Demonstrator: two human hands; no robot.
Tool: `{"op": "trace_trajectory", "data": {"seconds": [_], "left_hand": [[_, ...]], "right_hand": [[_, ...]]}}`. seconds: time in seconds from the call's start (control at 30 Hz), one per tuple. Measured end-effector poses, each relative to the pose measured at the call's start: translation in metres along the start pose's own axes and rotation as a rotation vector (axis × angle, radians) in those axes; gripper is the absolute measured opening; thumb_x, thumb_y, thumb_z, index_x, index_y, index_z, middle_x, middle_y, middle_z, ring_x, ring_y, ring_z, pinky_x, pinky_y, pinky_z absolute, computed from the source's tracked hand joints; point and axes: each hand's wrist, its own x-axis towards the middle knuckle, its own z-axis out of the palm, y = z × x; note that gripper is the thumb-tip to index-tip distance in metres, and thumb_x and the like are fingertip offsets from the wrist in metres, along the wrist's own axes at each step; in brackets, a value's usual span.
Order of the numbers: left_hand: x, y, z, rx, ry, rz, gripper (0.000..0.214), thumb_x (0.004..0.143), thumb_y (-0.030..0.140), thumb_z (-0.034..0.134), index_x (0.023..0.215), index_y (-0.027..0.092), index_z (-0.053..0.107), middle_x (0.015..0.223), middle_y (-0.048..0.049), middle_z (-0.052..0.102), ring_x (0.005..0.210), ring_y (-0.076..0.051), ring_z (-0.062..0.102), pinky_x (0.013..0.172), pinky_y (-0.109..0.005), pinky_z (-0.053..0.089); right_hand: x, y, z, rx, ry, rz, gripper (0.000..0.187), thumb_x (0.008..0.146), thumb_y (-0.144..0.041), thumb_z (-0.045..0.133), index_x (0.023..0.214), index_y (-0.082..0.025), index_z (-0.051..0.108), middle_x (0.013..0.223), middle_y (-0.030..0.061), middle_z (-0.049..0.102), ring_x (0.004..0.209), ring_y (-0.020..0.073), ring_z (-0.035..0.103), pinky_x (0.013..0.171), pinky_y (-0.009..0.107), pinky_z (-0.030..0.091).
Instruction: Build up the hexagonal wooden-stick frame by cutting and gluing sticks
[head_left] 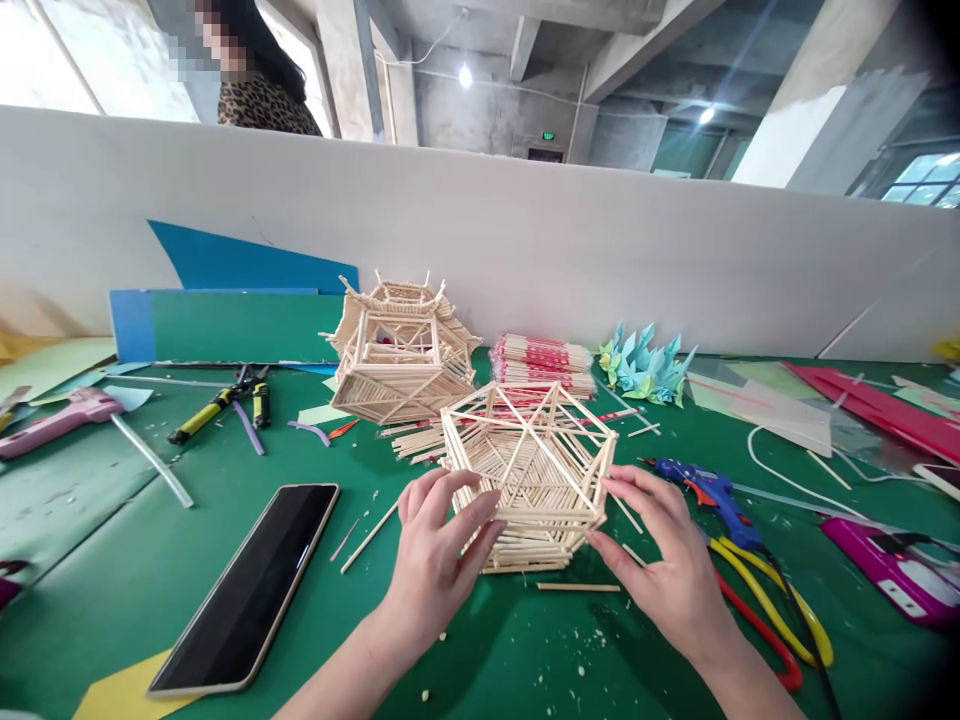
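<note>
A many-sided frame (529, 520) built of thin wooden sticks stands on the green table in front of me. Its floor is a pattern of closely laid sticks, and crossed sticks span its open top. My left hand (442, 535) grips the frame at its front left, thumb and forefinger by the upper front rail. At the right corner post, my right hand (656, 535) pinches the frame between thumb and fingers. Behind it sits a roofed pavilion model (397, 350) of the same sticks. One loose stick (577, 587) lies just before the frame.
A phone (247, 590) lies at the left, beyond it pliers (214, 408) and a pink glue gun (67, 420). On the right are a blue glue gun (709, 492), red-and-yellow-handled pliers (780, 600) and a purple power strip (892, 570). Bundled sticks (540, 360) and folded paper (649, 365) stand behind.
</note>
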Motion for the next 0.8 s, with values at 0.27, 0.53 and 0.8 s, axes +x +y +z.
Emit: {"op": "trace_trajectory", "data": {"seconds": [0.27,0.53,0.8], "left_hand": [[0.003,0.019,0.008,0.088,0.056,0.042,0.013,0.082,0.02,0.058,0.094,0.022,0.063,0.101,-0.0082,0.061,0.095,-0.025,0.048,0.083,-0.044,0.031],[0.021,0.058,0.036,0.194,-0.285,0.163,0.023,0.089,0.016,0.042,0.105,0.011,0.058,0.091,-0.0074,0.065,0.098,-0.027,0.046,0.086,-0.045,0.023],[0.029,0.058,0.042,0.107,-0.408,0.189,0.027,0.09,0.011,0.032,0.094,0.012,0.058,0.073,-0.0038,0.057,0.064,-0.018,0.045,0.072,-0.039,0.03]], "right_hand": [[0.003,0.005,0.005,0.037,-0.014,-0.017,0.022,0.082,-0.018,0.059,0.104,-0.02,0.058,0.111,0.0097,0.049,0.102,0.0237,0.048,0.077,0.04,0.047],[0.008,0.016,0.002,0.141,-0.059,-0.064,0.023,0.08,-0.015,0.06,0.103,-0.019,0.059,0.111,0.0101,0.05,0.102,0.0236,0.048,0.08,0.041,0.046],[0.008,0.02,0.003,0.174,-0.045,-0.082,0.024,0.079,-0.011,0.06,0.102,-0.018,0.06,0.105,0.0091,0.054,0.099,0.0224,0.05,0.081,0.041,0.046]]}}
